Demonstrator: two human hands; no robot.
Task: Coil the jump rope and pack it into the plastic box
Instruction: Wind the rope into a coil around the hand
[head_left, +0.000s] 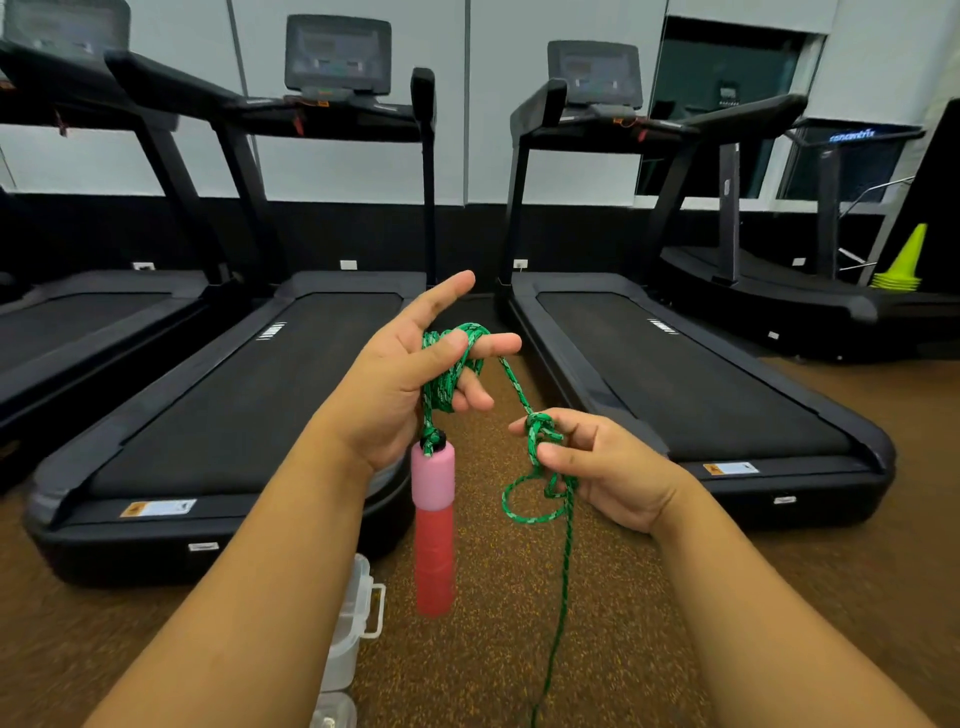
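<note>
Rope is the whole business here: a green braided jump rope with pale flecks runs in several turns round the fingers of the left hand, which is held up palm inward, forefinger stretched out straight and the other fingers bent through the loops to keep them in place. From the bottom of that bundle hangs the rope's foam handle, pale pink at the top and deeper red-pink below, swinging free of the palm and touching nothing underneath.

A single strand leads from the coil down to the right hand, whose thumb and fingertips pinch a tangled knot in the rope. Below that pinch a small slack loop droops, and the remaining length falls straight toward the speckled brown gym floor and out of the bottom of the view; the other handle cannot be seen.

The clear plastic box with a white clip latch stands on the floor just beside the left forearm, partly hidden by it; whether it is open cannot be told.

By my judgement the coiling is begun but far from finished: only a few turns are wound, the knot looks to need working loose, a long tail is still to be gathered, and nothing has yet gone into the box.

Black treadmills line the wall ahead.
</note>
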